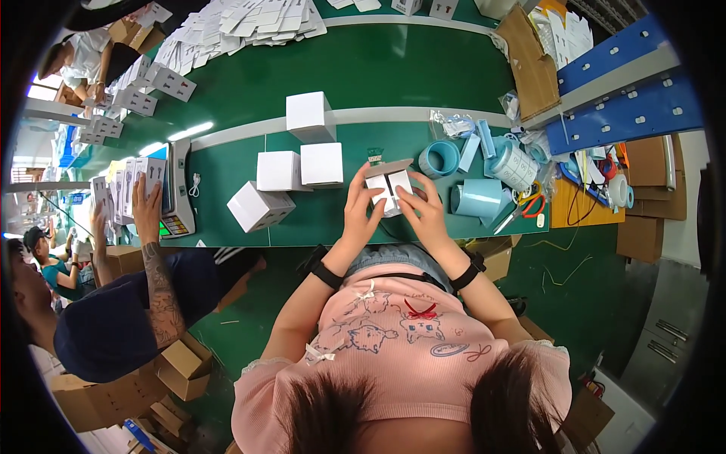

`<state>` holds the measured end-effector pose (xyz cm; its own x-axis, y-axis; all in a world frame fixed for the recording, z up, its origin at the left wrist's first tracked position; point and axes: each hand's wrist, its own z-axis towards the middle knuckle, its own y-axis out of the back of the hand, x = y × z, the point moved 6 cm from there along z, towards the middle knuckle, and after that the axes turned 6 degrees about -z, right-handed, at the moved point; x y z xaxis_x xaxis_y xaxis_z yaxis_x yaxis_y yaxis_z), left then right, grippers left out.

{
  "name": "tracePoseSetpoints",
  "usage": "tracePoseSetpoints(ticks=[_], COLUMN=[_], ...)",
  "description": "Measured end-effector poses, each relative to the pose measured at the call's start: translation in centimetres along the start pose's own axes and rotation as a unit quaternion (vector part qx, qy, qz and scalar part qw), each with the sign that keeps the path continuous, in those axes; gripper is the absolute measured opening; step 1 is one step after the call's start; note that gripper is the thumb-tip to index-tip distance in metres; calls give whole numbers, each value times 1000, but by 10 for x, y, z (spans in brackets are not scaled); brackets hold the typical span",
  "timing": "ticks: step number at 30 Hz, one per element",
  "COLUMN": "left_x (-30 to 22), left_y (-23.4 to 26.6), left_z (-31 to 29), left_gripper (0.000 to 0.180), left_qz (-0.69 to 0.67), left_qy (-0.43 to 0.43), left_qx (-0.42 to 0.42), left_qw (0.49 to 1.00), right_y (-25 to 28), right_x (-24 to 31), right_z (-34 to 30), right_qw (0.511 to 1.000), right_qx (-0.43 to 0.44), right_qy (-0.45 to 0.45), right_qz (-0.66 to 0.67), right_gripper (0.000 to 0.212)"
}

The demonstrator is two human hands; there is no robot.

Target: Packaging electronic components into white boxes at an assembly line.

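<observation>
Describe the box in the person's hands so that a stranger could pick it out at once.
Find the green worktable, then the pink top at its near edge. Just beyond that top, the left hand and right hand hold a white box. Its raised flap sets it apart from the four white boxes to its left, which show none.

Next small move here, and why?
Probably fold the lid down over the white box: the lid stands raised at its far edge, and the left hand and right hand hold the box from either side.
</observation>
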<state>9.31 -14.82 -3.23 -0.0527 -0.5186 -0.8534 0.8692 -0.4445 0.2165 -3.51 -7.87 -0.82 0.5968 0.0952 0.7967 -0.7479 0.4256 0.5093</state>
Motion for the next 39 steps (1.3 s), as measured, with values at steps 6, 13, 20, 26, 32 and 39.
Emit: tracePoseSetpoints(ticks=[6, 13, 20, 26, 32, 39], left_x=[2, -42, -44, -44, -45, -41], left_y=[4, 10, 3, -8, -13, -14], left_z=[-1, 9, 13, 6, 0, -13], left_gripper=[37, 38, 44, 42, 40, 40], left_qz=[-159, 69, 129, 222, 248, 214], left_qy=[32, -68, -54, -107, -116, -137], left_qx=[-46, 166, 133, 130, 100, 92], left_qw=[986, 981, 981, 960, 957, 963], right_y=[-1, 22, 16, 15, 16, 20], right_x=[-18, -2, 0, 2, 1, 7], right_z=[-4, 5, 9, 11, 8, 7], right_qw=[985, 971, 983, 981, 974, 959], right_qx=[15, 133, 129, 76, 69, 133], right_qy=[-116, 19, 129, 169, 205, 242], right_qz=[125, 197, -16, -51, -62, -60], right_gripper=[38, 45, 32, 30, 31, 31])
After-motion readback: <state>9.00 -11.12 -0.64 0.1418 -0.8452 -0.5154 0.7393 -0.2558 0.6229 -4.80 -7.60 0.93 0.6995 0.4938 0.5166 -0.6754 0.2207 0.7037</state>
